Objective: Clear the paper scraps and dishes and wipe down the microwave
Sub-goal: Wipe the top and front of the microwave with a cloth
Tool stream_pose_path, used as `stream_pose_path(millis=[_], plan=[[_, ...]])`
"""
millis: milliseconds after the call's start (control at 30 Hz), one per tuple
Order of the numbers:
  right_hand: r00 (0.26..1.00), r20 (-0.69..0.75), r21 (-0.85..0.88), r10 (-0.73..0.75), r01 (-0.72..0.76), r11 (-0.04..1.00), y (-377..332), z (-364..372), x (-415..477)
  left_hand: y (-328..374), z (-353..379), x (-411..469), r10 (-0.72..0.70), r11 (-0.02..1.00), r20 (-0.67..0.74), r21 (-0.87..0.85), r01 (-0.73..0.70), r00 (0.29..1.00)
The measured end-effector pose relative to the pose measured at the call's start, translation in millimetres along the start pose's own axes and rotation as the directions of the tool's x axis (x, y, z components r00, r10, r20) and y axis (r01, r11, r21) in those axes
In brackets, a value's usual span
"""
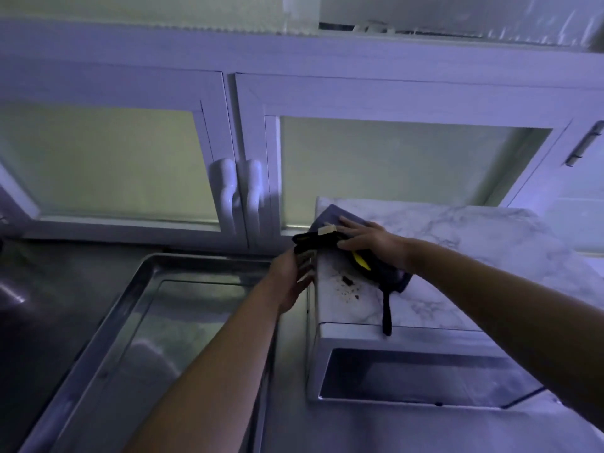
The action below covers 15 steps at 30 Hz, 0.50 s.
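The microwave [425,367] stands at the right, its top [474,243] covered in a marble pattern. My right hand [362,237] presses flat on a dark cloth [389,273] with yellow and black parts near the top's left edge. A black strap hangs from the cloth over the front edge. Dark crumbs [348,284] lie on the top just in front of the cloth. My left hand [294,279] is cupped against the microwave's left side, just below the edge of the top, fingers straight and holding nothing. A small pale scrap [327,229] sits at the cloth's edge.
A large metal tray [137,308] lies on the steel counter to the left of the microwave. White cabinet doors with frosted panes and two white handles [237,194] stand behind. A dark sink area [19,289] is at the far left.
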State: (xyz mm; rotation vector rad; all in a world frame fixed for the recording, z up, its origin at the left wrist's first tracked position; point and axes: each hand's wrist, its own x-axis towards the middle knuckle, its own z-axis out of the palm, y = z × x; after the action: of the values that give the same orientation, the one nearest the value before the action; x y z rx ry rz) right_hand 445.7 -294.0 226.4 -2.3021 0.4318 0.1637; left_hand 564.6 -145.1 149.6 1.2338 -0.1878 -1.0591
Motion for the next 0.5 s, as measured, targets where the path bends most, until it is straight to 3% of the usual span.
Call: stream_pose_path(millis=[133, 333, 500], plan=[[0.985, 0.125, -0.022, -0.116, 0.119, 0.993, -8.0, 15.2, -37.1, -19.3, -28.6, -8.1, -0.112, 0.964, -0.026, -0.247, 0.103, 0.993], [0.967, 0.202, 0.147, -0.156, 0.127, 0.981, -5.4, 20.2, -77.3, -43.4, -48.0, -30.0, -0.165, 0.958, -0.159, -0.262, 0.120, 0.973], [0.992, 0.069, 0.236, -0.103, 0.084, 0.968, 2.2, 13.7, -100.6, -43.6, -53.1, -46.7, -0.138, 0.966, -0.224, -0.245, 0.082, 0.965]])
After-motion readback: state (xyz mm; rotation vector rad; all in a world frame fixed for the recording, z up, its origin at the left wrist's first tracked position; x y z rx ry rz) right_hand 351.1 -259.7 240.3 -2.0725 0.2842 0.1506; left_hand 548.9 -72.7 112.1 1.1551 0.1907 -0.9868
